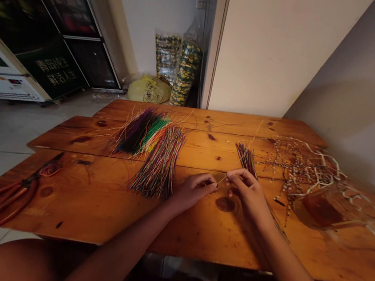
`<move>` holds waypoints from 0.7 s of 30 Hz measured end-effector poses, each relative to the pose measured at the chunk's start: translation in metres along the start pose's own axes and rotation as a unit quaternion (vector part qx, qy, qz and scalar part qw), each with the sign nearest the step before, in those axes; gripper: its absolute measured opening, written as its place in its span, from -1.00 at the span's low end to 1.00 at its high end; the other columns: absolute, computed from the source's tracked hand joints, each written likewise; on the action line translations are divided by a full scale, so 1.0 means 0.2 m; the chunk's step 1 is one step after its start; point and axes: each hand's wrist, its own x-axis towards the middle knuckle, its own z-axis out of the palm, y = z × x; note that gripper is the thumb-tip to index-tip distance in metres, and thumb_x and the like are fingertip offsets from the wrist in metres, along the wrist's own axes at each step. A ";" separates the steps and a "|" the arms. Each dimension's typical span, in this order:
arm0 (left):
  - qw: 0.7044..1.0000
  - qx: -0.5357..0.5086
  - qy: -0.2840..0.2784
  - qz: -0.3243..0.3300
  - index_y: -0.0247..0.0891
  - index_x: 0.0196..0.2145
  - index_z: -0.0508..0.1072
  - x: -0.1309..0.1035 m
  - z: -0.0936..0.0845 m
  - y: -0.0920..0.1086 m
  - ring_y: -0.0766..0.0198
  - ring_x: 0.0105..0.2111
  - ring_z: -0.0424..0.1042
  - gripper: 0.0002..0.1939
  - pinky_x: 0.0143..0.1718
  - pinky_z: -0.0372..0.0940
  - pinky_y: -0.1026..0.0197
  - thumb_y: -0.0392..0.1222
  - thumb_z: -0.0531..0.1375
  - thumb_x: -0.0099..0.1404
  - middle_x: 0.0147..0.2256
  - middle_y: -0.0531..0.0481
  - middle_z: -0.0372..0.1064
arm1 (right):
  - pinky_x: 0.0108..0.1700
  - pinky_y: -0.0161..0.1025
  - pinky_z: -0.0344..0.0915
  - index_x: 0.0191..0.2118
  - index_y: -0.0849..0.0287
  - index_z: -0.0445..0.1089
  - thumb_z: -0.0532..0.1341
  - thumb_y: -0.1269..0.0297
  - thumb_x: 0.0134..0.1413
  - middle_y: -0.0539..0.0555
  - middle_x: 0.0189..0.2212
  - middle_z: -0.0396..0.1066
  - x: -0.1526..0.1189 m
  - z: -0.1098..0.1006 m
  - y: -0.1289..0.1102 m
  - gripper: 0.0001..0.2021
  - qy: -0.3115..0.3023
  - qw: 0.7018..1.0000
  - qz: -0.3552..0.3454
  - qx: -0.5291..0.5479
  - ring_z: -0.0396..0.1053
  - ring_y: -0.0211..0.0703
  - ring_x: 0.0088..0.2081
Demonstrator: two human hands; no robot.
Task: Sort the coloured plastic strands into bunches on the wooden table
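My left hand [198,185] is closed in a pinch above the middle of the wooden table, with a tiny dark bit at its fingertips. Opposite it, my right hand [245,187] pinches a thin yellowish wire [222,179] that spans the small gap between both hands. Left of my left hand lies a thick bundle of multicoloured wires [160,164]. Behind that bundle is another pile of purple, black and green wires [143,132]. A smaller wire bundle [246,155] lies just beyond my right hand, partly hidden by it.
Red-handled scissors [10,200] lie at the table's left end. At the right, a tangle of beaded strands [294,166] sits beside a clear glass jug [323,211] of brown liquid. Bags [151,89] stand on the floor behind the wooden table [189,233].
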 end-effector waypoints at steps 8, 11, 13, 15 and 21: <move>1.000 0.005 0.005 -0.008 -0.26 -0.46 0.32 0.00 0.01 -0.01 0.37 -0.40 0.25 -0.84 -0.33 0.11 0.33 -0.15 0.11 0.24 -0.45 0.11 0.25 | -0.53 -0.47 0.22 -0.44 0.13 0.39 0.30 0.20 -0.04 -0.03 -0.46 0.32 0.03 -0.08 -0.01 -0.86 0.054 0.997 -0.036 0.028 0.26 -0.31 -0.40; 1.000 -0.004 0.008 -0.011 -0.26 -0.46 0.32 0.01 0.01 -0.03 0.36 -0.39 0.26 -0.84 -0.32 0.12 0.32 -0.14 0.12 0.22 -0.45 0.10 0.26 | -0.52 -0.47 0.22 -0.43 0.13 0.40 0.30 0.22 -0.04 -0.03 -0.47 0.32 0.05 -0.11 -0.02 -0.88 0.072 0.995 -0.049 0.044 0.25 -0.33 -0.41; 1.000 -0.006 0.009 -0.009 -0.26 -0.46 0.33 0.01 0.01 -0.04 0.35 -0.39 0.27 -0.83 -0.32 0.13 0.32 -0.13 0.13 0.22 -0.45 0.10 0.26 | -0.52 -0.46 0.21 -0.43 0.14 0.40 0.30 0.24 -0.04 -0.04 -0.49 0.32 0.06 -0.13 -0.03 -0.89 0.087 0.993 -0.057 0.061 0.24 -0.34 -0.44; 1.000 -0.004 0.010 -0.005 -0.26 -0.46 0.33 0.01 0.00 -0.04 0.35 -0.39 0.27 -0.83 -0.33 0.12 0.32 -0.12 0.13 0.22 -0.45 0.10 0.25 | -0.52 -0.46 0.20 -0.44 0.14 0.40 0.30 0.25 -0.04 -0.04 -0.50 0.31 0.06 -0.15 -0.04 -0.90 0.101 0.990 -0.066 0.077 0.22 -0.36 -0.46; 1.000 -0.006 0.028 -0.008 -0.26 -0.49 0.32 0.02 0.00 -0.06 0.35 -0.41 0.27 -0.82 -0.35 0.13 0.32 -0.12 0.14 0.21 -0.48 0.10 0.24 | -0.53 -0.48 0.21 -0.46 0.15 0.42 0.35 0.28 -0.15 -0.04 -0.49 0.30 0.08 -0.22 -0.09 -0.89 0.159 0.977 -0.071 0.120 0.25 -0.36 -0.42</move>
